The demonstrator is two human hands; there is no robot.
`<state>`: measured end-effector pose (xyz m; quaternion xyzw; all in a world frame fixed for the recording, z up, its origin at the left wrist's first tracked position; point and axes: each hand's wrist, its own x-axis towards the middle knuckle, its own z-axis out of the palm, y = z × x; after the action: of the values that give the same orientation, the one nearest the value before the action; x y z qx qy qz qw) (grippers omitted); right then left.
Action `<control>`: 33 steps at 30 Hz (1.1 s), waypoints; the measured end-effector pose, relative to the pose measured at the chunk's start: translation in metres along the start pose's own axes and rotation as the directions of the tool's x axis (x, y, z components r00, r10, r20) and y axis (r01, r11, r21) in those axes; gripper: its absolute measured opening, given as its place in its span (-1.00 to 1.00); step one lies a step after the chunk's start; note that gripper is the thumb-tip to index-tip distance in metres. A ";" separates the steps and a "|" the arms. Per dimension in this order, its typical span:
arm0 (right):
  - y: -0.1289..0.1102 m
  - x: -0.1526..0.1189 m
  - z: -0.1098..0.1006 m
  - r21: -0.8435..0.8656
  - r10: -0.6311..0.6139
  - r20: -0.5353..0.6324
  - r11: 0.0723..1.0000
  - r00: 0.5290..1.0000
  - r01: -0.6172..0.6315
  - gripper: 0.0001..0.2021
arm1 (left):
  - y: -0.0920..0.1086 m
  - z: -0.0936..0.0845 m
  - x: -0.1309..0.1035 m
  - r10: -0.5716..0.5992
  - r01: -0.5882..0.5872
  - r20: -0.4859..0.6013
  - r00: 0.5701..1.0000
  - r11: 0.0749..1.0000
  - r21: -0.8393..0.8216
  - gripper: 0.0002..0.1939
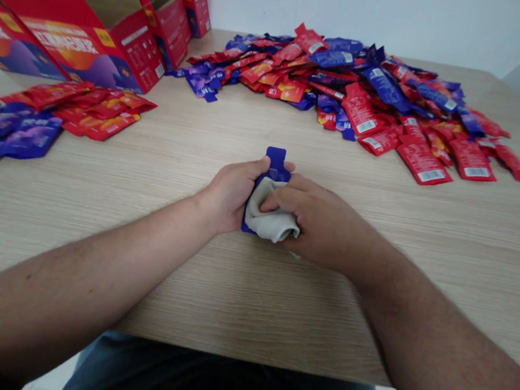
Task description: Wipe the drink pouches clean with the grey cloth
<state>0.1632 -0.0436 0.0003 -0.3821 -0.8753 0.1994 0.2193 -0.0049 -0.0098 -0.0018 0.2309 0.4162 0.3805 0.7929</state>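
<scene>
A blue-purple sachet (275, 158) with a narrow neck at its top is held up over the near middle of the table. My left hand (231, 192) is closed around its left side, the thumb lying along the edge. Bunched in my right hand (327, 220) is a pale grey cloth (270, 212), pressed against the sachet's face. The cloth and fingers cover most of the sachet's middle and lower right. Some of my right fingertips are hidden in the folds.
Across the back of the table (173, 157) spreads a big heap of red and blue sachets (372, 85). On the left lie a smaller red pile (93, 108) and a blue pile (10, 129). Open red printed boxes (86, 54) stand behind them, near the wall (387, 13).
</scene>
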 end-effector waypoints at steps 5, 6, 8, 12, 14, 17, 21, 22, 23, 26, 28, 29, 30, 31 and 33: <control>0.001 0.000 -0.001 -0.090 0.115 -0.134 0.988 0.984 -0.128 -0.67 | 0.000 0.002 0.000 0.013 -0.013 -0.017 1.000 0.999 -0.040 -0.58; 0.000 0.000 -0.002 -0.083 0.089 -0.107 0.992 0.990 -0.098 -0.68 | -0.001 0.001 0.000 -0.007 0.007 -0.009 1.000 0.999 -0.031 -0.58; 0.000 0.000 -0.002 -0.051 0.021 -0.035 0.998 0.999 -0.023 -0.70 | -0.002 0.000 0.000 -0.030 0.030 0.012 0.999 1.000 -0.009 -0.58; 0.000 0.001 -0.002 -0.090 0.103 -0.116 0.989 0.988 -0.114 -0.67 | 0.000 -0.001 -0.003 -0.030 0.031 0.069 0.997 0.999 -0.019 -0.41; -0.001 0.002 -0.002 -0.128 0.164 -0.181 0.974 0.970 -0.189 -0.66 | 0.001 0.000 -0.005 -0.056 0.058 0.086 0.995 0.998 -0.014 -0.31; -0.004 0.001 0.000 -0.128 0.131 -0.178 0.980 0.975 -0.155 -0.64 | 0.001 0.001 -0.007 -0.053 0.054 0.092 0.994 0.999 -0.007 -0.28; -0.003 0.001 0.001 -0.146 0.111 -0.272 0.977 0.956 -0.155 -0.65 | -0.002 0.000 -0.007 -0.052 0.055 0.115 0.992 0.998 -0.020 -0.26; -0.003 0.001 0.001 -0.151 0.121 -0.304 0.973 0.945 -0.174 -0.66 | -0.002 0.000 -0.007 -0.061 0.065 0.122 0.991 0.998 -0.023 -0.26; -0.002 0.001 0.001 -0.150 0.125 -0.312 0.972 0.942 -0.179 -0.67 | -0.003 0.000 -0.007 -0.068 0.072 0.127 0.990 0.997 -0.027 -0.25; 0.000 0.001 0.000 -0.132 0.090 -0.241 0.983 0.966 -0.124 -0.67 | -0.002 0.000 -0.007 -0.057 0.062 0.120 0.991 0.997 -0.040 -0.26; 0.001 0.000 -0.001 -0.134 0.081 -0.250 0.984 0.965 -0.118 -0.65 | -0.002 0.000 -0.007 -0.052 0.058 0.123 0.991 0.998 -0.040 -0.26; 0.001 0.000 -0.001 -0.140 0.093 -0.282 0.981 0.955 -0.136 -0.65 | -0.002 0.001 -0.007 -0.058 0.063 0.130 0.990 0.997 -0.036 -0.25; 0.002 0.001 -0.002 -0.145 0.107 -0.319 0.976 0.942 -0.160 -0.66 | -0.003 0.001 -0.007 -0.067 0.072 0.137 0.988 0.997 -0.030 -0.25; 0.002 0.001 -0.002 -0.146 0.119 -0.342 0.973 0.932 -0.177 -0.67 | -0.003 0.001 -0.007 -0.074 0.078 0.144 0.987 0.997 -0.025 -0.25; 0.002 0.001 -0.002 -0.142 0.109 -0.322 0.977 0.941 -0.161 -0.68 | -0.003 0.000 -0.007 -0.071 0.074 0.146 0.987 0.997 -0.019 -0.26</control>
<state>0.1650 -0.0413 0.0012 -0.4850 -0.8148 0.0775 0.3081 -0.0060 -0.0177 -0.0002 0.2329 0.3609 0.3388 0.8371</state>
